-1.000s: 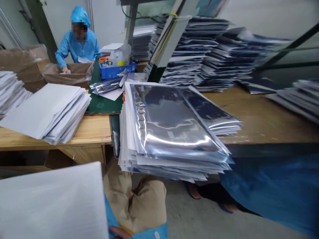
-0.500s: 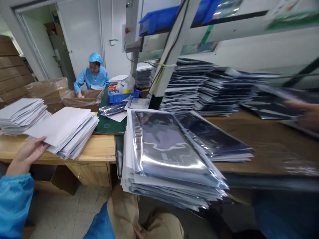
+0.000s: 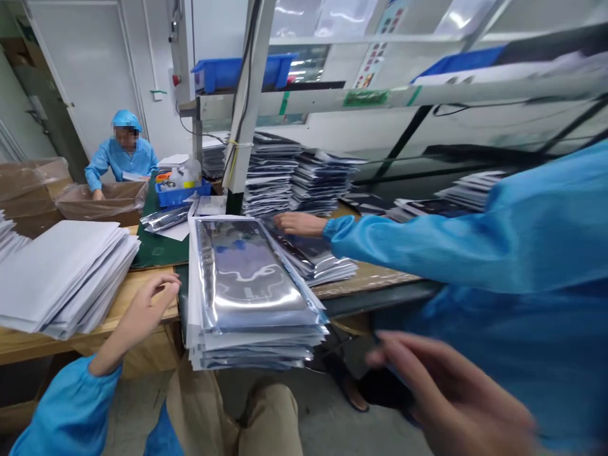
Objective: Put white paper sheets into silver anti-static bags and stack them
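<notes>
My left hand (image 3: 149, 309) is in the air by the near edge of the wooden desk, fingers loosely curved and apart, holding nothing. It is between a stack of white envelopes (image 3: 57, 266) on its left and a thick pile of shiny silver bags with white sheets (image 3: 251, 278) on its right. My right hand (image 3: 451, 386) is at the lower right, blurred and close to the camera. Its fingers look loosely extended, with nothing visible in them. It is apart from the pile. Behind the pile, a co-worker's hand (image 3: 300, 224) rests on a second pile of dark silver bags (image 3: 327, 263).
A co-worker's blue sleeve (image 3: 427, 247) spans the right side. Tall stacks of bags (image 3: 270, 174) stand behind a metal post (image 3: 244, 107). Another person (image 3: 124, 149) sits at an open carton (image 3: 102, 206). A blue tray (image 3: 183, 195) with bottles sits on the green mat.
The view has swung right. My left hand has left the white envelopes and moved toward the silver pile. My right hand has come into view, and the co-worker's arm now reaches the second pile.
</notes>
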`<state>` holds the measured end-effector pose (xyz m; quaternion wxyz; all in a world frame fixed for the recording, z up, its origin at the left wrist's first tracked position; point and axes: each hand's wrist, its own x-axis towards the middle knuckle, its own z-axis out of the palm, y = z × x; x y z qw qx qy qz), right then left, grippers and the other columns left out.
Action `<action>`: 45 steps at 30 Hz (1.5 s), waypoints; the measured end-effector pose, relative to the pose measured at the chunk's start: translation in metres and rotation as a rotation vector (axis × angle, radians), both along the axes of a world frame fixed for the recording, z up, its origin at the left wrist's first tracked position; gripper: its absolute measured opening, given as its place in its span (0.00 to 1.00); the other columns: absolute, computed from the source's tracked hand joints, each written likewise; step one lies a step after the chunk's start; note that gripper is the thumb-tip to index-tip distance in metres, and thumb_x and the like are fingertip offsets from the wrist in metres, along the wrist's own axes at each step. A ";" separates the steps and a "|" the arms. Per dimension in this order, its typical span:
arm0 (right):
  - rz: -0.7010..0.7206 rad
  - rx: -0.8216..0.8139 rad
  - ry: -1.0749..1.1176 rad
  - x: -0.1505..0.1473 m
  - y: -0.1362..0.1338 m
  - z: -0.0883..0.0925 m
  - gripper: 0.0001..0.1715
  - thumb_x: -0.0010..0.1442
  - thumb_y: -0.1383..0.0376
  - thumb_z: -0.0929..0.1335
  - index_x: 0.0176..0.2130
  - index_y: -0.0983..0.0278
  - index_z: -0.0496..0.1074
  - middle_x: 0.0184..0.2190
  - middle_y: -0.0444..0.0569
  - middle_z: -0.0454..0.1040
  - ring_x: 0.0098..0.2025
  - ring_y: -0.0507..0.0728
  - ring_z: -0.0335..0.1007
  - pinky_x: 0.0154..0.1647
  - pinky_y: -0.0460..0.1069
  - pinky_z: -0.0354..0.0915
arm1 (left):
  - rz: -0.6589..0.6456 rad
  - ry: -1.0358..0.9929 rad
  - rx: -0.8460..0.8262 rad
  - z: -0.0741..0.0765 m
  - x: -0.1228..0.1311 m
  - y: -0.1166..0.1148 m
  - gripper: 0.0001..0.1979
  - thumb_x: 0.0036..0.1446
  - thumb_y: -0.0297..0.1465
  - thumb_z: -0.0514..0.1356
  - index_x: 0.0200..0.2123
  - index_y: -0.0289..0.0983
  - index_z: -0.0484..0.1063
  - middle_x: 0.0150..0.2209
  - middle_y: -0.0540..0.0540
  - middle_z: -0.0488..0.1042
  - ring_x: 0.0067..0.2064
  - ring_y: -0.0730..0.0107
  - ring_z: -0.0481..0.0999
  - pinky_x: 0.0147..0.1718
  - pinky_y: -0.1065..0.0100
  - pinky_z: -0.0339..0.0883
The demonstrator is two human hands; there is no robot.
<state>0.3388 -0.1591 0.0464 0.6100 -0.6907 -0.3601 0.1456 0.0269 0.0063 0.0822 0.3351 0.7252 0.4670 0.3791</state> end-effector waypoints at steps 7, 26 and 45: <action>0.477 -0.075 0.138 0.016 0.123 0.034 0.23 0.37 0.49 0.75 0.25 0.66 0.75 0.13 0.41 0.68 0.16 0.51 0.61 0.16 0.46 0.57 | 0.001 0.042 0.101 -0.002 0.049 0.048 0.12 0.50 0.41 0.58 0.28 0.38 0.68 0.35 0.46 0.69 0.43 0.60 0.69 0.48 0.60 0.61; 0.635 -0.196 0.614 0.014 0.136 0.055 0.28 0.43 0.62 0.79 0.41 0.66 0.69 0.23 0.43 0.75 0.21 0.49 0.69 0.17 0.41 0.67 | -0.219 -0.679 -0.611 0.069 0.096 0.046 0.15 0.50 0.31 0.63 0.44 0.38 0.72 0.33 0.50 0.76 0.28 0.75 0.72 0.26 0.75 0.65; 0.330 0.003 0.953 0.005 0.054 0.080 0.22 0.39 0.60 0.79 0.34 0.64 0.74 0.24 0.44 0.80 0.22 0.55 0.74 0.20 0.44 0.71 | -0.108 -0.496 -0.496 0.059 0.105 0.051 0.29 0.47 0.29 0.66 0.55 0.35 0.68 0.36 0.46 0.79 0.34 0.70 0.77 0.33 0.74 0.70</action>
